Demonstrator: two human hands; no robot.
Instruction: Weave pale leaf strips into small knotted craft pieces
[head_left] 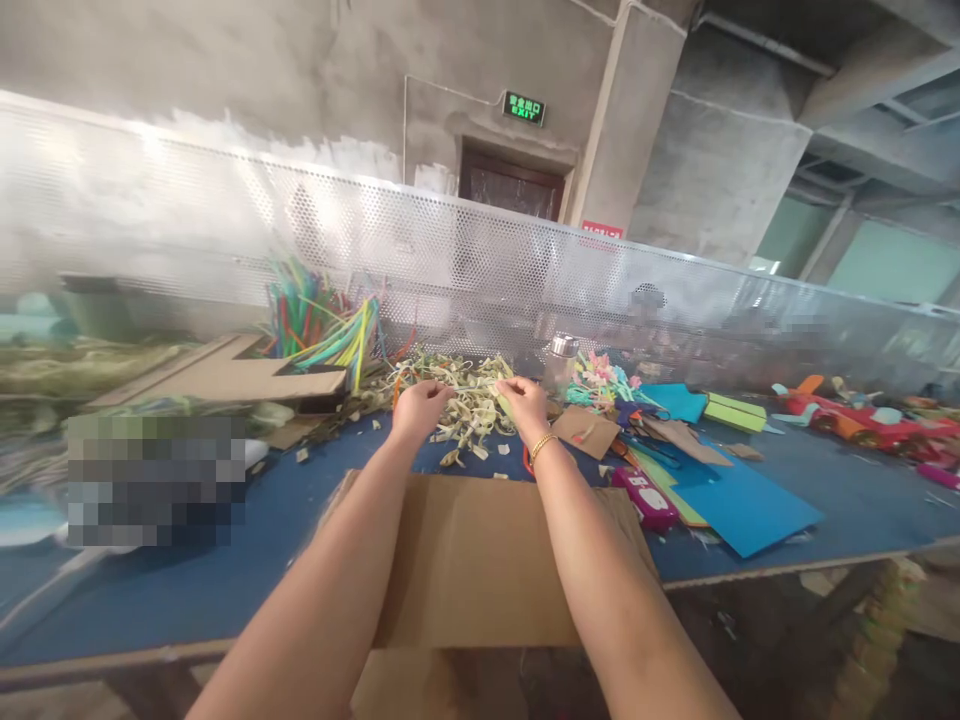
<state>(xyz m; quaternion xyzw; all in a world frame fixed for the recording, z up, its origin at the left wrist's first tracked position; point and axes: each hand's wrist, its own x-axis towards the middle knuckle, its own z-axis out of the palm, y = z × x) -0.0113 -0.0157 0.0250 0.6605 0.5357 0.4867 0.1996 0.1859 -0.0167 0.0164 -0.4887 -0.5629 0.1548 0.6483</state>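
Over the blue table (862,495), left hand (420,408) pinched closed, hold unclear, right hand (526,402) apparently pinching a strip (507,407); we judged light, even tension best.

Pale, curled strips (466,408) lie tangled on the blue table (300,500).

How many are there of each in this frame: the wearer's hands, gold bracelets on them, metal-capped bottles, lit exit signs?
Hands: 2 (left hand, right hand)
Gold bracelet: 1, right wrist
Metal-capped bottle: 1
Lit exit sign: 1
Total: 5
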